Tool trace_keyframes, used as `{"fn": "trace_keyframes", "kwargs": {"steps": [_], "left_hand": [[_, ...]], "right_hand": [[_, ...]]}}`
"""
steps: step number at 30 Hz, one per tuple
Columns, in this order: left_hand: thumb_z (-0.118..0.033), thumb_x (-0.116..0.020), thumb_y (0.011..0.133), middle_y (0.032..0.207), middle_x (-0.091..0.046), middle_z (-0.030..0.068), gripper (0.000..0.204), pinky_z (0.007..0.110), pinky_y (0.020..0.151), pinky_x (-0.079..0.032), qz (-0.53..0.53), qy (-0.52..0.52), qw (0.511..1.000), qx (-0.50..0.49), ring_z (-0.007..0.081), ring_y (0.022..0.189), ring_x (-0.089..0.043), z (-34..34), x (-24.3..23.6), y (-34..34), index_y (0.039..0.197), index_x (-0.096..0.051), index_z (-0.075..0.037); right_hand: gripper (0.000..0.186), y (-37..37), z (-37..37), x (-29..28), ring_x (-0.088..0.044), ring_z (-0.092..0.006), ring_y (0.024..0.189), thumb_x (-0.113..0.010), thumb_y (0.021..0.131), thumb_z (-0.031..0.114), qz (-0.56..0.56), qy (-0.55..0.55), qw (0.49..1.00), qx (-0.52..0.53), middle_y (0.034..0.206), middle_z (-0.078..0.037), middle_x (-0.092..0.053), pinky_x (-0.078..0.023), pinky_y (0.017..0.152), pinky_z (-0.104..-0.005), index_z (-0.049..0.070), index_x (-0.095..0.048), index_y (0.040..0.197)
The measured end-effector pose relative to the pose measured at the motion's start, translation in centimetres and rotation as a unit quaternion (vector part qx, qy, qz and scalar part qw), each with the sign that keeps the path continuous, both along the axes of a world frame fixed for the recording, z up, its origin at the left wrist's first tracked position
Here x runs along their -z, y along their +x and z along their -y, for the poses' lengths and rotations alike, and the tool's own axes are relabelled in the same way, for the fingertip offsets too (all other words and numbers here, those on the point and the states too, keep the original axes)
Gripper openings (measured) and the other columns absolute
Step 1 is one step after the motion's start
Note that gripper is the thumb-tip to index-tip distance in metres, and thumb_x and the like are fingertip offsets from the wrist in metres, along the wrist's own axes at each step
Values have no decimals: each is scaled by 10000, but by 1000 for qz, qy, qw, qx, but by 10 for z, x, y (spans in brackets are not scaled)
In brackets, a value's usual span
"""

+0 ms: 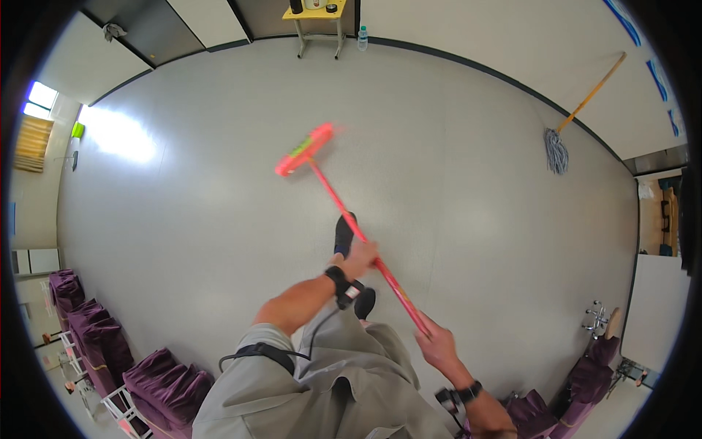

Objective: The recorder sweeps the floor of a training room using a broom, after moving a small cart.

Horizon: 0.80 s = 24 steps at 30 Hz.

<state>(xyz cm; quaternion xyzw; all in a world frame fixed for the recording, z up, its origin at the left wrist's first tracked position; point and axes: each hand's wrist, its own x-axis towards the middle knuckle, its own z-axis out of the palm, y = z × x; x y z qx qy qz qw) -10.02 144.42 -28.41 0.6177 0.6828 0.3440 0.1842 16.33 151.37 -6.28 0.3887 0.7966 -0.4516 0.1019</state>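
Both my hands grip the red pole of a push broom point(335, 196). My left hand point(358, 258) is wrapped round the pole about midway along it. Farther down, my right hand point(436, 341) closes over the pole's near end. The pink-red broom head point(306, 149), with a yellow-green patch on it, lies out ahead, left of the middle, at the grey floor; it is slightly blurred. Each wrist carries a black strap with a small device. One dark shoe point(344, 234) shows just beyond my left hand, beside the pole.
A string mop point(556, 152) leans against the right wall. At the far wall stand a yellow-topped table point(314, 13) and a plastic bottle point(363, 39). Purple-covered stacks point(99, 340) line the near left, with more purple covers point(589, 380) at the near right beside a wheeled chair base point(596, 318).
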Motion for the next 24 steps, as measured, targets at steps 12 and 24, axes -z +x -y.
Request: {"fn": "trace_keyframes", "kwargs": {"steps": [12, 24], "left_hand": [[-192, -557, 832, 696, -561, 108, 147, 396, 466, -516, 465, -148, 777, -397, 259, 566, -606, 28, 104, -246, 849, -557, -46], [-208, -486, 917, 759, -600, 138, 232, 356, 470, -542, 789, -377, 469, -123, 286, 592, -631, -230, -61, -28, 885, -521, 19]], "right_hand": [[449, -302, -81, 69, -610, -364, 805, -535, 859, 214, 43, -101, 980, -163, 942, -191, -629, -481, 695, -418, 152, -502, 1302], [462, -142, -153, -149, -593, -231, 602, -614, 817, 115, 190, 29, 980, 49, 705, -166, -585, -471, 574, -321, 55, -527, 1267]]}}
